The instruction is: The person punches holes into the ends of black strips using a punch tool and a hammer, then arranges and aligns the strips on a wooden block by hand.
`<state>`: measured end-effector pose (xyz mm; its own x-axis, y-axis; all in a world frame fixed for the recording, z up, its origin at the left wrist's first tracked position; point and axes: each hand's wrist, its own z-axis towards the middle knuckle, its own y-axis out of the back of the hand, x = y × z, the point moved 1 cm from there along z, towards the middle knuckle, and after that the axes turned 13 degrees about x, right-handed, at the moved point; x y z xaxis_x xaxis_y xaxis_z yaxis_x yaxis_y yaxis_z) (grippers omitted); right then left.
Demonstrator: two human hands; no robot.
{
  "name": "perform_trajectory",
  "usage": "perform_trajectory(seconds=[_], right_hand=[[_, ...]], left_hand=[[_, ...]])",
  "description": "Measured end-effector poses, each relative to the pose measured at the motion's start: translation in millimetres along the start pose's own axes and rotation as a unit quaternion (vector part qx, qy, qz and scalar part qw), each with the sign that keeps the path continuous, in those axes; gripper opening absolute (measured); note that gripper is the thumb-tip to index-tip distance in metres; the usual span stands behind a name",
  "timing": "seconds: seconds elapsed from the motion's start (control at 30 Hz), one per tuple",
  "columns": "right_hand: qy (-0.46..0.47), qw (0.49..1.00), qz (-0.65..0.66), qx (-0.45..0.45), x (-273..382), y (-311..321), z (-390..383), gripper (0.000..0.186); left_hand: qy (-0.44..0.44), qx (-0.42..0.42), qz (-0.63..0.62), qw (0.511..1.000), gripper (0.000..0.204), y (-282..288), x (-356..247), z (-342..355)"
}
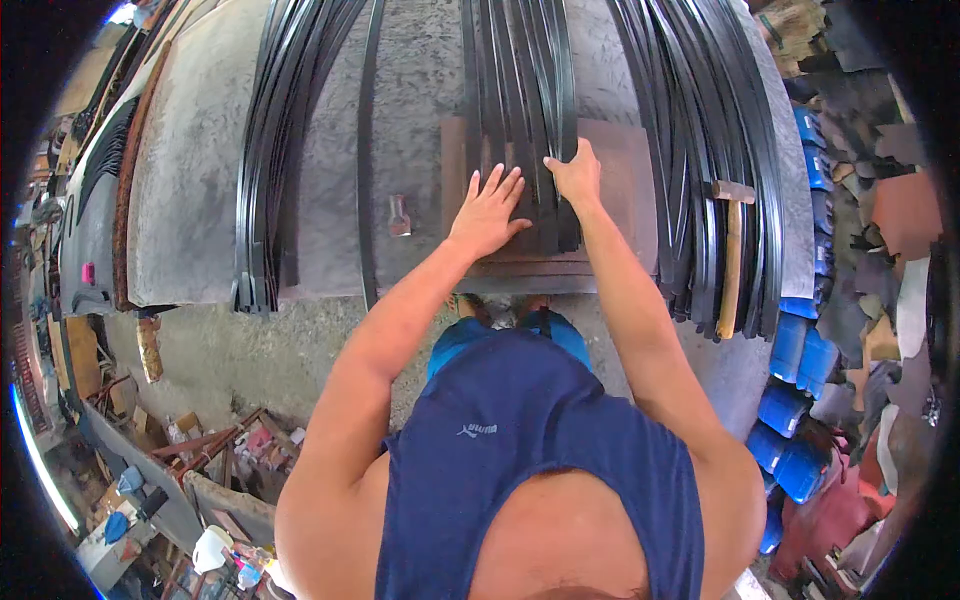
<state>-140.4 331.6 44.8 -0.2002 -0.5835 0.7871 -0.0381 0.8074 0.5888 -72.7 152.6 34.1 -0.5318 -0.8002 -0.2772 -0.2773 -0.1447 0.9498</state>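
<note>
Wearing a navy sleeveless top (pixel 540 410) and bright blue shorts (pixel 452 345), the person stands at the near edge of a scuffed grey table (pixel 420 90). A flat, brown rectangular board (pixel 625 190) lies by that edge, beneath the near ends of a central bundle of long, glossy black strips (pixel 515 80). The left hand (pixel 490 215) rests palm down at the bundle's left side, fingers spread wide and closed on nothing. The right hand (pixel 578 178) is at its right edge, thumb apart from the fingers; whether it pinches a strip, I cannot tell. Left of the board are a small object (pixel 399 216), too small to identify, a single black strip (pixel 367 150) and a left-hand bundle of black strips (pixel 290 120). Across a right-hand bundle (pixel 685 120) lies a wooden-handled hammer (pixel 733 255). Beyond the table's right side, rounded blue objects (pixel 788 345) stand beside assorted flat scraps (pixel 908 215). The central bundle runs away to the far edge of view.
</note>
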Motion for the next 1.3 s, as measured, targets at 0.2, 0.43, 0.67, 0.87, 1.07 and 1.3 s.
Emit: perform_trajectory(seconds=[0.2,0.43,0.67,0.87,1.07,1.3], right_hand=[[-0.012,0.997,-0.056,0.044,-10,13,5,0.049],[-0.015,0.994,-0.001,0.112,-20,51,-16,0.048],[-0.015,0.990,-0.042,0.136,-18,57,-18,0.052],[0.025,0.994,0.006,0.102,-36,71,-16,0.055],[0.011,0.996,-0.022,0.085,-43,65,-4,0.056],[0.063,0.998,-0.031,0.006,-57,77,0,0.058]], left_hand=[[-0.004,0.025,-0.010,1.000,0.087,0,-4,-8],[0.036,0.050,0.029,0.998,0.104,11,-32,-30],[0.052,0.054,0.022,0.997,0.091,8,-30,-31],[0.064,0.050,0.023,0.996,0.098,13,-37,-28],[0.025,0.043,0.008,0.999,0.102,8,-80,1],[0.020,0.051,0.010,0.998,0.098,4,-88,23]])
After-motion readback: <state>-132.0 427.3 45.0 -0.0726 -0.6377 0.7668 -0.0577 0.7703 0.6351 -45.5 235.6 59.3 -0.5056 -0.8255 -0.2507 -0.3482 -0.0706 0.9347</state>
